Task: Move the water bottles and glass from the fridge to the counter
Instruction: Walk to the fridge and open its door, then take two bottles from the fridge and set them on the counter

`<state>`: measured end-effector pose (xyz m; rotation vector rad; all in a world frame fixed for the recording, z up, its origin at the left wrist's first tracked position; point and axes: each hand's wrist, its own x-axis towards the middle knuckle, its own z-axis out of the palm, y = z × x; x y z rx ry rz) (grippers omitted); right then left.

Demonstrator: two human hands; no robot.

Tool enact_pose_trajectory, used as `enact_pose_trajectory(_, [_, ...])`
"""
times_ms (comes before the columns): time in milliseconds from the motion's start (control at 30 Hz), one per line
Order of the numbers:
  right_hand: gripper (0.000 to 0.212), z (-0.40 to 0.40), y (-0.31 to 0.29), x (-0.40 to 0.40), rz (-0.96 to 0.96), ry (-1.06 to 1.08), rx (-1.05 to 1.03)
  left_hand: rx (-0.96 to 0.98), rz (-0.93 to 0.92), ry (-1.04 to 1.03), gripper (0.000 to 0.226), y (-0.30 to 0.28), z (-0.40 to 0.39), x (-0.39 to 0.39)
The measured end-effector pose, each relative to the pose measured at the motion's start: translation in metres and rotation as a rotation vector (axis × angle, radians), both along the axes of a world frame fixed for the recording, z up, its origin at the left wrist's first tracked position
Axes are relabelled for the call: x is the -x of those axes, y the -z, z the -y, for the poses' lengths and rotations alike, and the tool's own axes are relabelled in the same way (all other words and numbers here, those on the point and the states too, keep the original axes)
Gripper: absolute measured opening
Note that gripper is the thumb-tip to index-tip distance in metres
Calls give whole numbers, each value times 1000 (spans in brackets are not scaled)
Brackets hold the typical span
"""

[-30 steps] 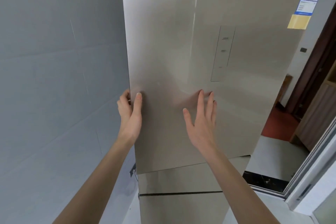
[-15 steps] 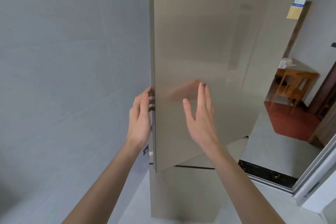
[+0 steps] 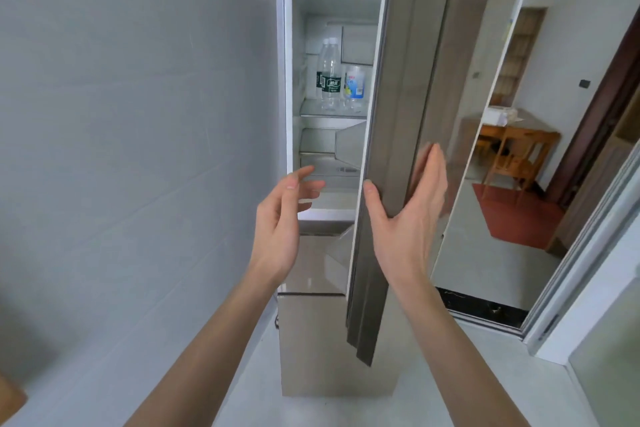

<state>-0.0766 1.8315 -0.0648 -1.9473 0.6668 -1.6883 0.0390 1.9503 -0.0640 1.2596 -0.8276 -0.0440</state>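
The fridge (image 3: 323,340) stands against a grey tiled wall (image 3: 131,114), with its tall upper door (image 3: 391,149) swung open edge-on just beyond the two hands, so the white interior shows in the gap between them. The right hand (image 3: 408,218) lies against that door: its thumb rests on the inner edge of the door, and its straight fingers spread flat on the brushed outer face, nothing curled round. The left hand (image 3: 282,218) hangs free in front of the open compartment, just left of the door edge, fingers loosely parted and half extended toward the inside, touching and holding nothing. Above and beyond the left hand, on a glass shelf (image 3: 332,111), stand two clear water bottles (image 3: 329,74) with dark labels, one close behind the other, upright. Just to their right on the same shelf is a shorter clear container (image 3: 355,85) with a blue and white label; whether it is the glass I cannot tell. Far right of the right hand, through a doorway, a wooden table (image 3: 516,135) stands on a red floor.
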Motion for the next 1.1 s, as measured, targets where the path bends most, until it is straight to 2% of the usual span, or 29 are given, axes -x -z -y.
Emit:
enact_pose_trajectory(100, [91, -4, 2, 23, 80, 39, 19, 11, 37, 26, 48, 1, -8, 2])
enact_pose_trajectory(200, [79, -14, 3, 37, 123, 276, 305, 27, 73, 66, 51, 2, -13, 7])
enact_pose_trajectory(233, [72, -19, 3, 39, 119, 289, 423, 29, 89, 72, 56, 3, -15, 8])
enact_pose_trajectory(300, [59, -31, 2, 36, 68, 177, 554, 35, 96, 92, 63, 5, -19, 9])
enact_pose_trajectory(367, [54, -43, 1, 31, -19, -20, 487, 44, 88, 106, 65, 6, -25, 9])
enact_pose_trajectory(467, [53, -53, 2, 23, -57, -224, 225, 46, 89, 100, 64, 7, -33, 5])
enact_pose_trajectory(600, [85, -45, 4, 21, -16, -325, -84, 36, 107, 89, 63, 7, -39, -3])
enact_pose_trajectory(667, [92, -39, 6, 21, -17, -368, -171, 30, 101, 86, 64, 8, -37, -6])
enact_pose_trajectory(933, [72, 7, -3, -8, 114, -461, -237, 64, 89, 76, 65, 4, 11, -26])
enact_pose_trajectory(1100, [80, 47, -25, -39, 128, -536, -219, 80, 91, 40, 66, -12, 61, -46])
